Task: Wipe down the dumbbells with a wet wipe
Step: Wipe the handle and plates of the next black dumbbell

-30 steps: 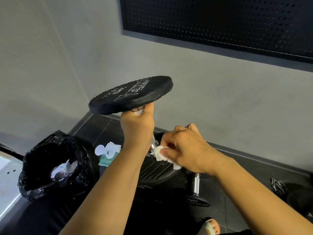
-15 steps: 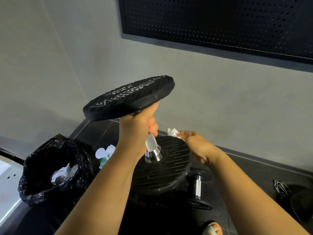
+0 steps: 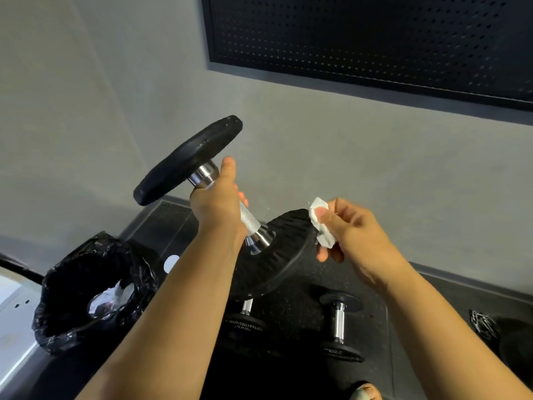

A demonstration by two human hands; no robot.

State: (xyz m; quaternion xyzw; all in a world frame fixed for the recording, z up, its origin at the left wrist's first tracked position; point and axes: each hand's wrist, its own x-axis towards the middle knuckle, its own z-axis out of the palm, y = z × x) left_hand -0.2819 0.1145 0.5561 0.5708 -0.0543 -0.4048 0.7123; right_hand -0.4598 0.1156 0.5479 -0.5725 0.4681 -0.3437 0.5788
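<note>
Our hands are working apart: our left hand (image 3: 215,206) is gripping the handle of the dumbbell (image 3: 249,220) at frame centre, tilting it further than 0.5 s ago, while our right hand (image 3: 357,232) is pinching the wet wipe (image 3: 326,239), now reaching the right rim of the lower plate (image 3: 279,264), so we judge rim-wiping is beginning.

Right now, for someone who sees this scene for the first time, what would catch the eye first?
First the big black dumbbell in the middle, held up tilted by the left hand round its metal handle. Next the right hand beside it, pinching a white wipe at the rim of the lower plate. Then the black bin bag at lower left and two small dumbbells on the floor below.
</note>
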